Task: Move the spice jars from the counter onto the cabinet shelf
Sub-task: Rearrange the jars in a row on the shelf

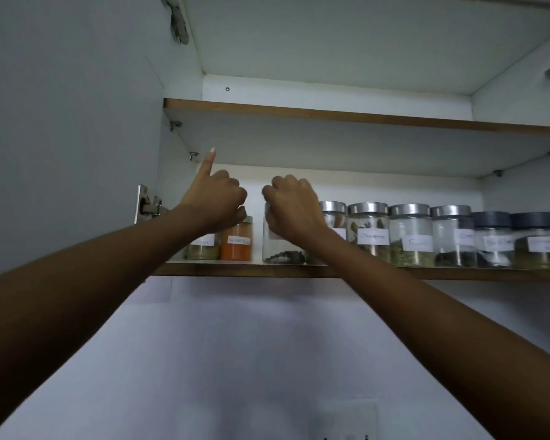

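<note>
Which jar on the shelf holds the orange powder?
The orange jar, second from the left, right beside the left hand. Every other one holds greenish, brown or dark contents.

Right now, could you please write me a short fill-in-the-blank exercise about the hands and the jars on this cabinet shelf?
1. The left hand points its ____ finger upward.
2. The right hand grips the top of a clear jar; the neighbouring jar on its left holds ____ powder.
3. The jars with dark lids at the row's right end number ____.

Missing words: index; orange; two.
</note>
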